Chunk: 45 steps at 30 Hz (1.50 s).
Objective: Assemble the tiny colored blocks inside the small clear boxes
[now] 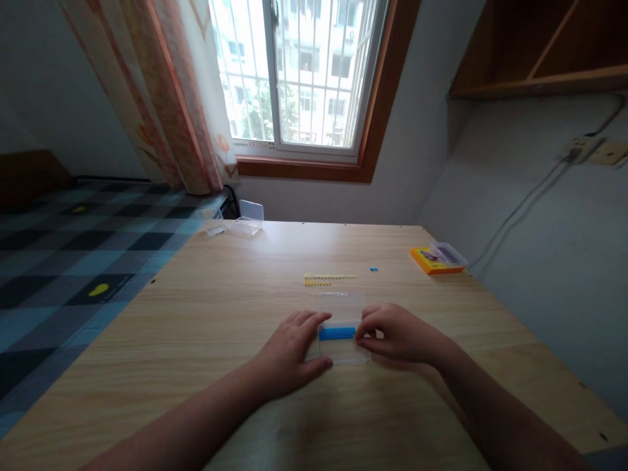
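Note:
A clear plastic box (343, 352) lies with its lid open on the wooden table, between my hands. Inside it is a band of blue pieces (336, 333). My left hand (297, 350) rests at the box's left side, thumb and fingers spread apart. At the right end of the blue band, my right hand (390, 332) has thumb and fingertips pinched together; whatever they hold is too small to make out. Beyond the box, small yellow pieces (318, 284) lie in rows. A few small blue pieces (373, 269) lie farther right.
Open clear containers (248, 226) stand at the table's far left corner. An orange-yellow box (436, 260) with a clear case on it sits near the right edge of the table (235, 288). A checked bed (98, 261) adjoins on the left; a wall rises on the right.

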Available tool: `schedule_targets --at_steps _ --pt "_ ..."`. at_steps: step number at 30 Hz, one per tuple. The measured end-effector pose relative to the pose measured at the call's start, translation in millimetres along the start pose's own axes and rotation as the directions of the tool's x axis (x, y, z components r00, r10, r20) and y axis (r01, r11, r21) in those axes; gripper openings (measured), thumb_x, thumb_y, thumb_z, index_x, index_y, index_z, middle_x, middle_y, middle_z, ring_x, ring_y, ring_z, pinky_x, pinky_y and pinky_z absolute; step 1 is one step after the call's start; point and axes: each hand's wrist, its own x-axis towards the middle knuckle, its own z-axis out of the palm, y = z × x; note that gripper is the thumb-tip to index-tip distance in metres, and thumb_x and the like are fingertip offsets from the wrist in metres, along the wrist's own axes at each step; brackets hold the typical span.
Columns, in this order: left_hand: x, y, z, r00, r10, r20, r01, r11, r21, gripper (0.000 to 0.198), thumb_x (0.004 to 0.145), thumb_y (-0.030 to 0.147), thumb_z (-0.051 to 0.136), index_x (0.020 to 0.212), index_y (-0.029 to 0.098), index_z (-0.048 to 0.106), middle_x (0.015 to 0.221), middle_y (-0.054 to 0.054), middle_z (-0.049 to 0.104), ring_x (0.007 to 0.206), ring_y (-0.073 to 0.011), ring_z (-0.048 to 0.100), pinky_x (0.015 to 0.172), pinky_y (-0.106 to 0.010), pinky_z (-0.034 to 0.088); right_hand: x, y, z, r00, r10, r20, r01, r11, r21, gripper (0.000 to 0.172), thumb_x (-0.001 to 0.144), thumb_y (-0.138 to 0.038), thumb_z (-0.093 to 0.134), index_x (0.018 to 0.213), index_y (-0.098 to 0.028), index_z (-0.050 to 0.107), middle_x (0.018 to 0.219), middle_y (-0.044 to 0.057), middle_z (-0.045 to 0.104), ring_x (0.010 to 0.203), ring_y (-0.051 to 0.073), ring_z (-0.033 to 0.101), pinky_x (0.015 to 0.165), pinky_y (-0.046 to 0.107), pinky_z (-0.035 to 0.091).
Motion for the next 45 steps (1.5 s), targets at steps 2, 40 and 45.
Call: schedule_targets --at_steps 2,40,45 --pt "-1 -1 0.6 1.0 0.0 0.004 0.0 1.0 0.003 0.068 0.083 0.035 0.074 0.144 0.027 0.045 0.142 -0.01 0.056 0.131 -0.032 0.05 0.112 -0.053 0.041 0 -4 7 1.0 0.015 0.026 -0.013 0.997 -0.08 0.019 0.084 -0.014 0.064 0.087 -0.023 0.08 0.079 0.001 0.071 0.071 0.013 0.061 0.067 0.024 0.042" --pt "1 1 0.0 1.0 -0.002 0.005 0.002 1.0 0.008 0.068 0.082 0.035 0.074 0.143 0.026 0.046 0.141 -0.01 0.057 0.13 -0.0316 0.051 0.111 -0.052 0.042 -4 -7 -1 0.993 0.006 0.118 0.029 0.955 -0.294 0.022 0.085 -0.014 0.057 0.08 -0.022 0.076 0.078 0.001 0.073 0.068 0.014 0.062 0.064 0.025 0.035" --pt "1 2 -0.4 1.0 -0.001 0.007 0.001 1.0 0.007 0.068 0.082 0.034 0.075 0.143 0.025 0.046 0.141 -0.01 0.057 0.129 -0.0314 0.051 0.111 -0.052 0.042 -2 -5 2 0.997 0.046 0.067 -0.021 0.943 -0.333 0.022 0.087 -0.018 0.057 0.084 -0.023 0.078 0.08 0.002 0.073 0.068 0.014 0.062 0.062 0.026 0.032"
